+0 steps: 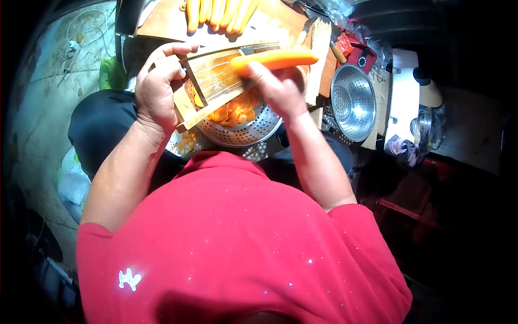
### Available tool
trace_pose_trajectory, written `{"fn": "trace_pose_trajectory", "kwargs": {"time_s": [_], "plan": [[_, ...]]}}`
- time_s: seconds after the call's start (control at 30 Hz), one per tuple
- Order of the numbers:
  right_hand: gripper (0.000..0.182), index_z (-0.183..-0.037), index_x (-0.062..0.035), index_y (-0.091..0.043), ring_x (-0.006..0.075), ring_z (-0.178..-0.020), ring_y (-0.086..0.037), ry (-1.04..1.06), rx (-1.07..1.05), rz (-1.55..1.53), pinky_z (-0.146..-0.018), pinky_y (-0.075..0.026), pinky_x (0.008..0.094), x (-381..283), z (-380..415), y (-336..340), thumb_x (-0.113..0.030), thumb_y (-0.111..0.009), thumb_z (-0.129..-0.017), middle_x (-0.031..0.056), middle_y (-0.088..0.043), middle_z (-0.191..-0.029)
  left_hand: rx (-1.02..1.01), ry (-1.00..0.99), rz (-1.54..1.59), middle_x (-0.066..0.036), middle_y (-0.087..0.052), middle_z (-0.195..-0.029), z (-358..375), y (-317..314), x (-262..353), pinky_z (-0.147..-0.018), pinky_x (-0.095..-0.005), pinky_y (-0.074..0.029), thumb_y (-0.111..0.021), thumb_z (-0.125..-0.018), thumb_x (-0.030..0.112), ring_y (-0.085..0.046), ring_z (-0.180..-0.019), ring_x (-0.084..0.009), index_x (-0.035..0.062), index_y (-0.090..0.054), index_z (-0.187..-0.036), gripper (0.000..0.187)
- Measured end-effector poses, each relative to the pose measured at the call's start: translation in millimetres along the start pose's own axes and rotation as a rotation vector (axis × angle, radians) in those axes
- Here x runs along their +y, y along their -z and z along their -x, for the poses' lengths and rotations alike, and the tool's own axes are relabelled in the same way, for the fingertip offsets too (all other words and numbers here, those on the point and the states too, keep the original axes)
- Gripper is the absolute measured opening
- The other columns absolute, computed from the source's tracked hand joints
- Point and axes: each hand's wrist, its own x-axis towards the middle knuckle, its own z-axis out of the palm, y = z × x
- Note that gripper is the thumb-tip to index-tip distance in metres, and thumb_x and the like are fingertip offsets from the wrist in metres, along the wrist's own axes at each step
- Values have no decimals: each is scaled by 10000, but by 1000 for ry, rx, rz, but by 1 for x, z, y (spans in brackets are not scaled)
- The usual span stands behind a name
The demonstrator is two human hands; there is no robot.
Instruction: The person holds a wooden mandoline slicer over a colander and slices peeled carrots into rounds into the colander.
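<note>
My left hand (161,86) is closed around the near-left end of a wooden slicer (216,83), which lies tilted over a metal colander. In my right hand (280,92) is a peeled carrot (280,59), pressed against the slicer's face near its blade; the fingers are slightly smeared by motion. Below the slicer, the perforated colander (261,127) holds a heap of round carrot slices (234,110). Several whole peeled carrots (220,13) lie side by side on the board beyond the slicer.
A brown board (278,19) spans the far side. To the right stands a second metal colander (353,102), beside a straw brush (318,54) and a red bag (359,51). A green bag (112,73) lies at the left, near a cable (73,46) on the floor.
</note>
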Motion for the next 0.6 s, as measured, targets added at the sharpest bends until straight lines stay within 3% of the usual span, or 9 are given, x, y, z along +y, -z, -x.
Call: {"fn": "trace_pose_trajectory", "kwargs": {"time_s": [0.07,0.1,0.13,0.2,0.27,0.4,0.47,0.6], "plan": [[263,-950,-10,-653,135,-785,-643,199,59,75,-731,-503,266,-22,16,-17,-196,-717,-774,60,-679,-869,6,-5,-23,-165,-553,-1187,1,-2,0,-922,-351,-445,-386,-730,16,-536,-1049,-255,-10,-524,-1068,366],[264,-1022,47,-627,168,-837,-646,191,36,0,-767,-513,281,-4,10,-14,-150,-654,-848,96,-683,-924,5,6,-10,-165,-552,-1188,2,-3,0,-923,-353,-444,-386,-730,17,-536,-1050,-254,-10,-524,-1072,369],[275,-989,-10,-639,162,-792,-651,-57,127,17,-737,-510,280,1,0,-5,-186,-705,-787,62,-677,-896,5,15,3,-165,-552,-1189,2,-3,1,-924,-355,-444,-387,-731,18,-535,-1051,-253,-10,-524,-1075,372],[279,-1008,-3,-634,183,-806,-658,-132,115,12,-728,-520,297,40,-22,23,-188,-683,-804,77,-679,-932,-10,6,4,-163,-553,-1189,0,0,1,-926,-363,-444,-387,-733,22,-532,-1054,-253,-5,-525,-1074,369],[310,-1015,38,-626,183,-795,-660,-91,268,-58,-730,-528,297,47,-28,27,-197,-664,-816,105,-679,-952,-6,1,-12,-162,-553,-1188,-1,-1,0,-927,-366,-444,-387,-734,25,-530,-1055,-251,-1,-526,-1073,367],[281,-975,7,-653,152,-789,-643,-133,7,-146,-733,-508,273,-1,-3,1,-202,-709,-796,72,-681,-914,-5,6,11,-155,-555,-1181,-2,-1,1,-933,-369,-441,-386,-734,26,-530,-1054,-251,-2,-527,-1069,364],[273,-972,-11,-656,156,-786,-645,183,39,77,-739,-506,271,-11,13,-15,-201,-721,-788,69,-684,-873,-4,7,-20,-154,-556,-1179,2,-4,3,-933,-368,-441,-386,-734,25,-530,-1053,-250,-1,-527,-1068,363],[299,-924,5,-667,173,-787,-657,-31,156,8,-740,-512,287,50,-17,17,-260,-706,-790,93,-692,-875,-2,10,-8,-152,-559,-1176,0,0,0,-920,-354,-444,-386,-734,26,-533,-1042,-242,1,-528,-1071,367]]}}
